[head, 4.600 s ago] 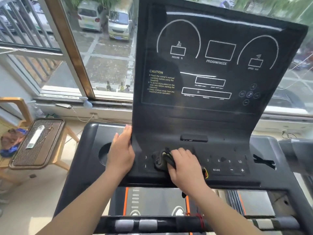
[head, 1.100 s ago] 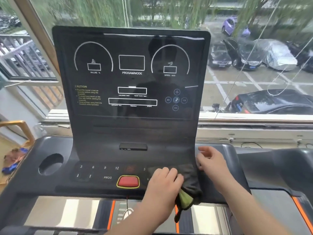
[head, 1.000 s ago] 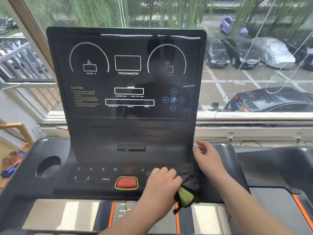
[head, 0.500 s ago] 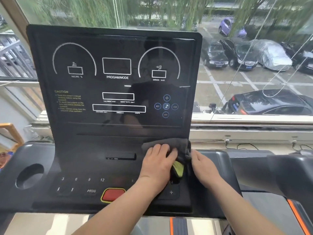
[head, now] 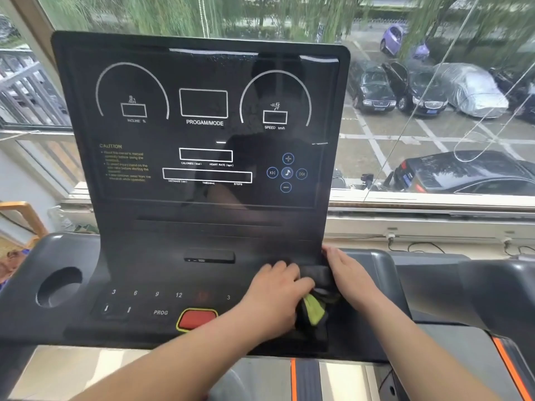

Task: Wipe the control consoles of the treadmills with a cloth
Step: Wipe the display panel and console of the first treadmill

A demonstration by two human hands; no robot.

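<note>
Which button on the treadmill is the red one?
The big button with a yellow rim, just right of the PROG key and left of the left hand; the keys around it are black with pale marks.

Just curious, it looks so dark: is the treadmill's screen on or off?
Off, apparently: the screen is dark, with no lit digits, only printed markings and reflections.

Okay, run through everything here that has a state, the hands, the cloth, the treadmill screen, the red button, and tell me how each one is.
Black treadmill console: screen unlit.
Dark grey cloth with a yellow-green patch: bunched up on the console.
Left hand: grips the cloth, pressing it down.
Right hand: flat, fingers straight, on the console's right edge.
Red oval button with a yellow rim: uncovered, untouched.
</note>
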